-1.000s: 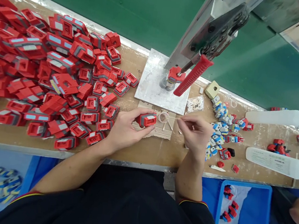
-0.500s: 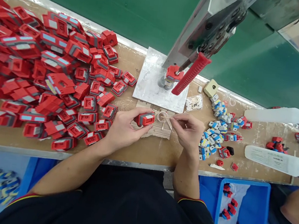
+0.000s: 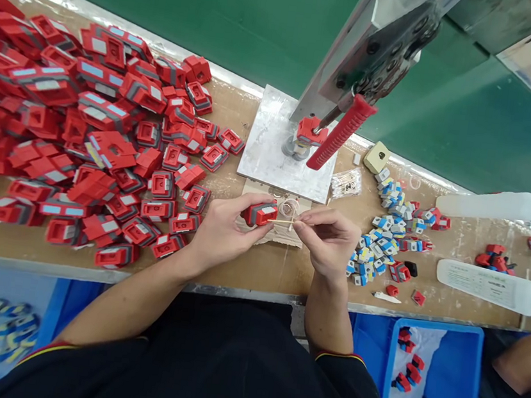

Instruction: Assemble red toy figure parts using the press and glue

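My left hand [image 3: 223, 225] is closed around a small red-and-grey plastic part [image 3: 261, 214], its recessed face turned to the right. Between the fingertips of my right hand [image 3: 331, 238] is a thin cotton swab [image 3: 282, 221], held almost level. Its far end meets the lower right edge of the red part. Below and behind the swab, a small round clear dish [image 3: 288, 207] rests on a torn piece of cardboard [image 3: 252, 188], with another swab lying by it.
Many red parts [image 3: 107, 147] are heaped at left. A press with a red handle [image 3: 341, 134] stands on a metal plate [image 3: 264, 134]. To the right are a bag of swabs [image 3: 346, 183], blue-and-white parts [image 3: 375, 248], bottles [image 3: 487, 285] and a blue bin [image 3: 459, 378]. Another person's arm [image 3: 526, 363] shows.
My right hand has moved slightly left and down, bringing the swab from above the dish to the red part's edge. My left hand still holds the red part.
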A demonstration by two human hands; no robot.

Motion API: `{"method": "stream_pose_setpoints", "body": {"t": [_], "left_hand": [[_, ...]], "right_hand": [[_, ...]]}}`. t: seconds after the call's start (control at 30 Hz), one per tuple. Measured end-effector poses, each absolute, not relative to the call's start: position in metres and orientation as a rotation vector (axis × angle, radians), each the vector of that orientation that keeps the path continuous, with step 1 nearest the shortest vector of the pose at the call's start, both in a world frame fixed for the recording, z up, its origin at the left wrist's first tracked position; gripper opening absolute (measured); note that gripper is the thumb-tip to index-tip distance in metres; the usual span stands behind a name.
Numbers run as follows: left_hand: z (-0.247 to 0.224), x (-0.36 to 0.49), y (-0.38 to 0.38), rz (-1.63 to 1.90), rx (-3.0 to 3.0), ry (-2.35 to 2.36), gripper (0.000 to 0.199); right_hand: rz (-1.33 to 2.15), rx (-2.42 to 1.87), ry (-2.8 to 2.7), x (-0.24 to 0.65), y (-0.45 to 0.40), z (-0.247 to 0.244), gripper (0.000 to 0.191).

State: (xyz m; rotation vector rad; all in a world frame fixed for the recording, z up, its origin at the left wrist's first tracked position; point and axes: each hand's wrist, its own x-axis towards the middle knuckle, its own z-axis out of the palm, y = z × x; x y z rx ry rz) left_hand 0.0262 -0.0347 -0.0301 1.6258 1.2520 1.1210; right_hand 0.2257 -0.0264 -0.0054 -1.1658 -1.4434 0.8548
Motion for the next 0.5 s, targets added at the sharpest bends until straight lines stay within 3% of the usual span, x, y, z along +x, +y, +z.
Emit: {"method": "stream_pose_setpoints", "body": {"t": [0.5], "left_hand": [[-0.0315, 0.027, -0.0352, 1.161, 1.646, 1.246, 0.028]], "right_hand": [[0.844, -1.059, -1.439, 0.231, -0.0262, -0.0047, 0.014]]}}
